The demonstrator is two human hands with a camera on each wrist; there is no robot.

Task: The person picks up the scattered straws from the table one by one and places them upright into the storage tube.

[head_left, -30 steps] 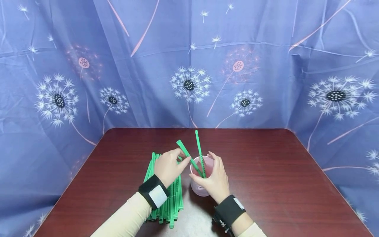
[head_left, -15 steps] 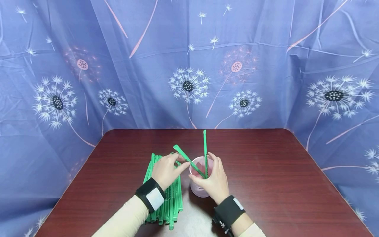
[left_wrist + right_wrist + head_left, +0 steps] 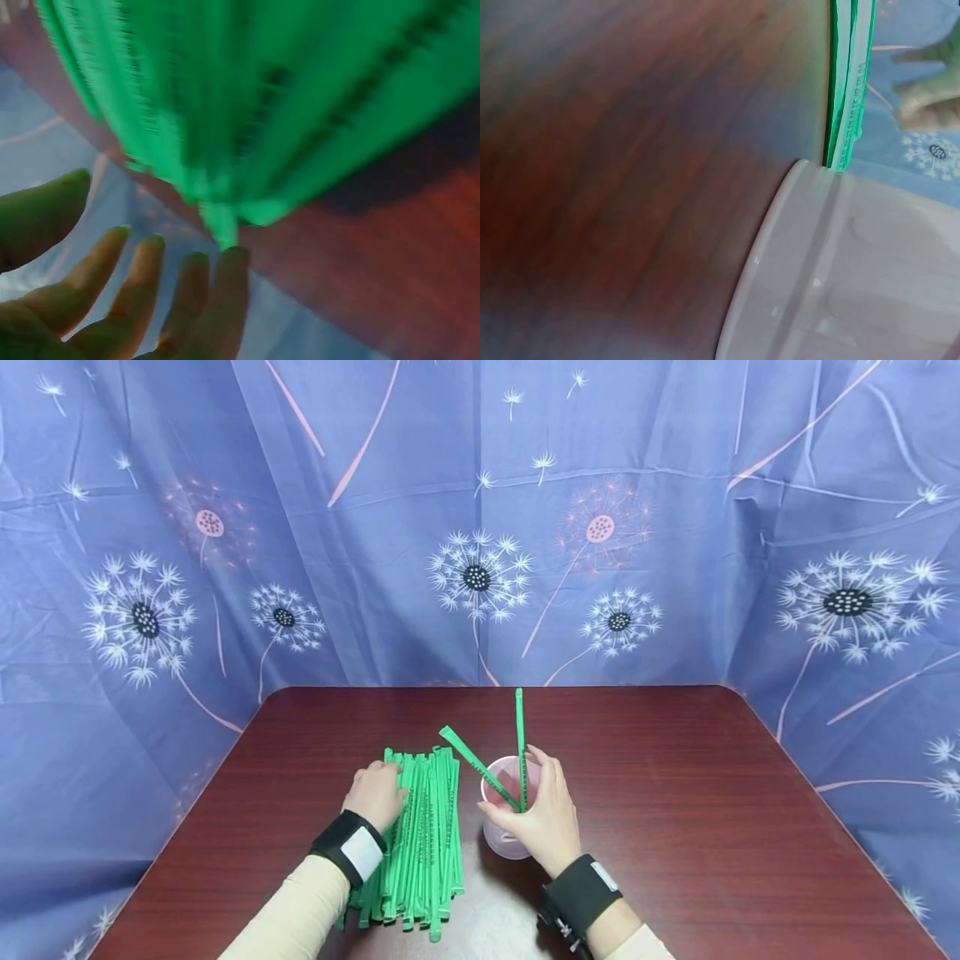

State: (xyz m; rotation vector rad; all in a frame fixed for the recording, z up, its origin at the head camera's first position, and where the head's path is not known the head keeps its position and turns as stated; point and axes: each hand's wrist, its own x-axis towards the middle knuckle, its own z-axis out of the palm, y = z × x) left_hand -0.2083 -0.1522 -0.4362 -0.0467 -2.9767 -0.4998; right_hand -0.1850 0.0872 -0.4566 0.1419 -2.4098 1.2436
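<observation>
Nearest, the near ends of the green sticks [image 3: 423, 860] fan out unevenly on the brown table [image 3: 690, 802], left of centre, the bundle running away toward the far edge. They look light, slim and fairly stiff, with a smooth wrapper (dark print runs along it) that may slide against its neighbours; a fingertip pinch on one far end should lift it without much bending. Just right of the bundle stands the pink cup [image 3: 504, 843], probably thin and light enough to tip if let go, so its upper wall is a sound place to steady it. The right hand [image 3: 549, 818] is curled round it there, thumb left, fingers right. The left hand [image 3: 377, 795] is over the bundle's far left part, fingers spread apart with nothing between them; contact I cannot tell. Beyond, two sticks rise from the cup, the upright stick [image 3: 520, 727] and the leaning stick [image 3: 467, 753], tilted left. Farthest hangs the blue curtain [image 3: 382, 602].
</observation>
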